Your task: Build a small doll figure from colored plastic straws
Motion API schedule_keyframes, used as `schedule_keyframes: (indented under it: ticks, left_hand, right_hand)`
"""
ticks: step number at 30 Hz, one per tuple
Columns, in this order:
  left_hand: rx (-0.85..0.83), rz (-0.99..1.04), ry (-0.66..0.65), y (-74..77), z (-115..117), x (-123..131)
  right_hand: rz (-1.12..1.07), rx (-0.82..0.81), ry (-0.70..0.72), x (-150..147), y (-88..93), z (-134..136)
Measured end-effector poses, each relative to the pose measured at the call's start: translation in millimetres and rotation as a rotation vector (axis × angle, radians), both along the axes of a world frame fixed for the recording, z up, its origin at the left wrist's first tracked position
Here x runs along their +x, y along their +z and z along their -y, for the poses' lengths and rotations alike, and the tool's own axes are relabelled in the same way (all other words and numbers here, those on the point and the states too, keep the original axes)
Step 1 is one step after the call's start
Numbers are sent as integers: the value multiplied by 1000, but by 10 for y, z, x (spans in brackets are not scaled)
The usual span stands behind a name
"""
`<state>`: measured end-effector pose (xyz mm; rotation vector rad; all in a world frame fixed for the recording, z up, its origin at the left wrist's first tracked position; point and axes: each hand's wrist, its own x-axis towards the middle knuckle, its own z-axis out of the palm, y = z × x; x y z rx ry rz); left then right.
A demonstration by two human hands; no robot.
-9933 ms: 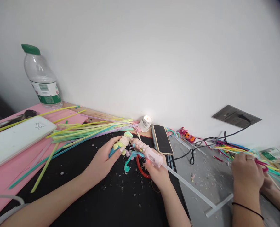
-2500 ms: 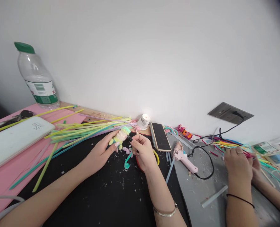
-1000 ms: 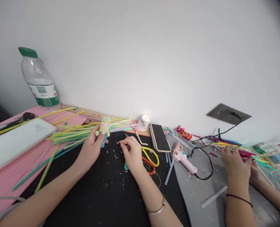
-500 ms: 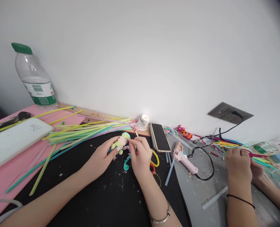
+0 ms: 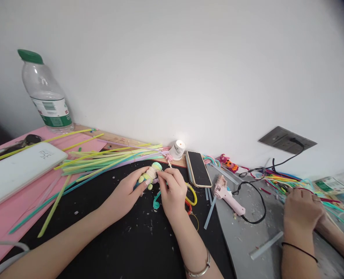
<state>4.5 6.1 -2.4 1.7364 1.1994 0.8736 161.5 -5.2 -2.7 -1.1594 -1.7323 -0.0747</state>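
A small fuzzy figure of pipe cleaners (image 5: 151, 173), in pale yellow, cream, green and blue, is held above the black mat (image 5: 125, 240). My left hand (image 5: 124, 192) grips it from the left, thumb in front and fingers behind. At its right side my right hand (image 5: 173, 193) is closed in a pinch against the figure; what lies between those fingertips is too small to make out. Just below, a teal curled pipe cleaner (image 5: 156, 203) shows on the mat. Beside my right wrist lies a yellow pipe cleaner loop (image 5: 193, 197), partly hidden by the hand.
Pipe cleaners (image 5: 87, 162) and a white power bank (image 5: 23, 172) lie left, near a bottle (image 5: 51, 97). A paper cup (image 5: 178, 150) and phone (image 5: 200, 170) sit behind my hands. Rightward are a corded glue gun (image 5: 231, 201), glue sticks and another person's hands (image 5: 302, 207).
The view has shifted slightly, so most things sit a little further right. Both my hands keep nearly the same hold on the figure. The other person's near hand has turned and lowered a little.
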Motion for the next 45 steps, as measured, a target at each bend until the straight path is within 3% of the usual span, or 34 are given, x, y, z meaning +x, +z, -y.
schedule_keyframes:
  ticks: [14, 29, 45]
  left_hand:
    - [-29, -30, -10, 45, 11, -12]
    - [53, -32, 6, -47, -7, -2]
    - [44, -48, 24, 0, 7, -10]
  right_hand:
    - [-13, 25, -6, 1, 33, 11]
    - [-19, 25, 34, -5, -1, 4]
    - [-2, 56, 32, -16, 26, 1]
